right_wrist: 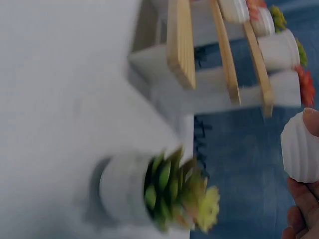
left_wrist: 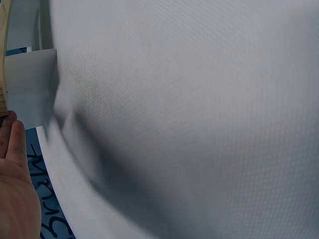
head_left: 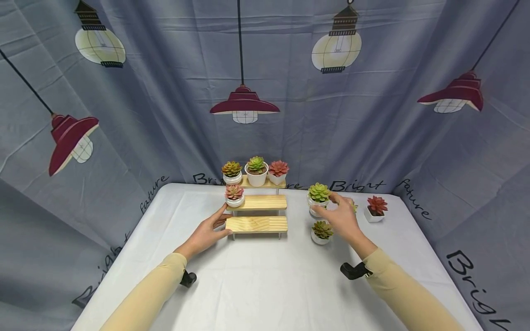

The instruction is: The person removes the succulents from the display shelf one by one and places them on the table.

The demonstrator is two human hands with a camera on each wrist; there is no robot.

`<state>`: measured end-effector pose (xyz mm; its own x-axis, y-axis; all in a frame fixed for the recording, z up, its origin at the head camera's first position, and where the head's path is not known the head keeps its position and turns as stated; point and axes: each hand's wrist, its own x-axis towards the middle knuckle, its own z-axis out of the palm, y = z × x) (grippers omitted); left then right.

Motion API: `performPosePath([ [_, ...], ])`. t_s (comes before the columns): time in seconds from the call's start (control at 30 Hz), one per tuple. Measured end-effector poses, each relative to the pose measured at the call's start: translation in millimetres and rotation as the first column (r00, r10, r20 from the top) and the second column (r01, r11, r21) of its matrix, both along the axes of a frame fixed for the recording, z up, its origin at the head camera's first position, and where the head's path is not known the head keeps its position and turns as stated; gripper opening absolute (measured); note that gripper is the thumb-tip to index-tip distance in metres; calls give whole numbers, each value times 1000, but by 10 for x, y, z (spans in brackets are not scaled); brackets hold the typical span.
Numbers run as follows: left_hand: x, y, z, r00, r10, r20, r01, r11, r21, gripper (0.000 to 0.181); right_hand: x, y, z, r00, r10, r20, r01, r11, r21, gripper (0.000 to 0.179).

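A wooden stand with stepped shelves (head_left: pixel 256 224) stands at the middle back of the table. My left hand (head_left: pixel 208 233) touches its left end, fingers extended; in the left wrist view the fingertips (left_wrist: pixel 17 130) meet the wooden edge. On the middle shelf's left end sits a pink succulent in a white pot (head_left: pixel 234 195). My right hand (head_left: pixel 341 216) grips a bright green potted succulent (head_left: pixel 319 192) right of the stand. Its ribbed white pot (right_wrist: pixel 299 149) is between thumb and fingers in the right wrist view. Below it stands a dark green potted succulent (head_left: pixel 322 231).
Along the top shelf are an orange-green succulent (head_left: pixel 232 171), a larger green succulent (head_left: pixel 256 171) and a red-pink succulent (head_left: pixel 278 171), all in white pots. A red potted succulent (head_left: pixel 375 209) stands at far right. Another yellow-green plant (head_left: pixel 354 207) is mostly hidden behind my right hand.
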<state>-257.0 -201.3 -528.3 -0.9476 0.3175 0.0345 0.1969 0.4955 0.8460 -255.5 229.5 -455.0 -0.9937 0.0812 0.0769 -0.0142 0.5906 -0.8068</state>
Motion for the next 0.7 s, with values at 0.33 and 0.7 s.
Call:
performPosePath([
  [0.33,-9,-2,-19,1000,-6,12,6,1000,13,95,72,405,-11,998,-60,26,60,998,6,101],
  [0.7,-20,11,-22,1000,-5,-3,5,1000,-1,95,204,749,-230,990,-102,98,97,994,49,102],
])
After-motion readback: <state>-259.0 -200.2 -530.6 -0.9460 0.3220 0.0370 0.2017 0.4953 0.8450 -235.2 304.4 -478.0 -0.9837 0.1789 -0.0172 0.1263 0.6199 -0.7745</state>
